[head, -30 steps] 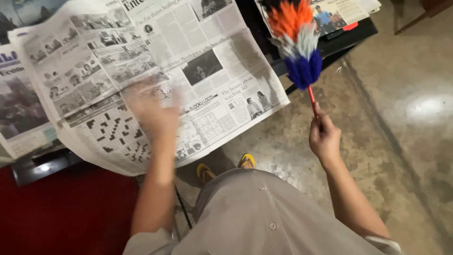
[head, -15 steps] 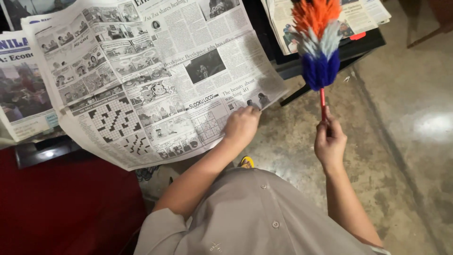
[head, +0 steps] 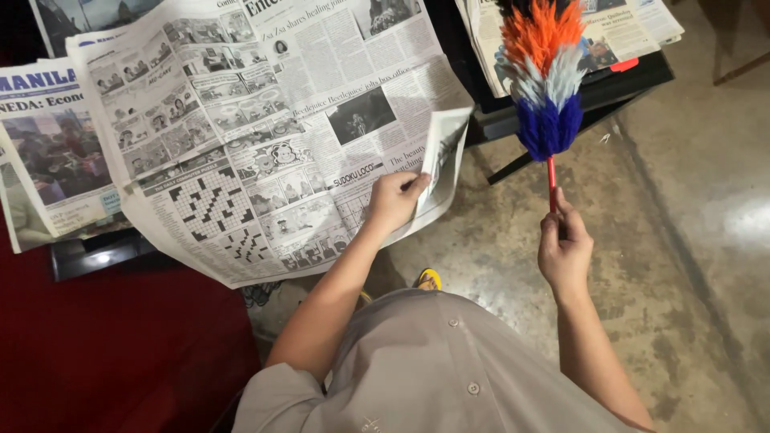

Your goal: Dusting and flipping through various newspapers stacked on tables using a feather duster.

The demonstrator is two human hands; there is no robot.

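Observation:
A large open newspaper sheet (head: 265, 136) lies spread over a low black table (head: 96, 256). My left hand (head: 395, 200) grips its lower right corner and has folded that corner upward. My right hand (head: 563, 248) is closed around the thin red handle of a feather duster (head: 545, 80). The duster points up, its blue, grey and orange feathers standing above the table edge, apart from the paper.
More newspapers lie at the left (head: 48, 152) and at the top right (head: 626, 32) on the black table. A red surface (head: 120, 353) fills the lower left. Bare concrete floor (head: 682, 240) spreads to the right. A yellow shoe tip (head: 429, 279) shows below the paper.
My left hand slid from the middle of the sheet to its lower right corner, took hold of it and lifted it. The duster stayed upright in my right hand.

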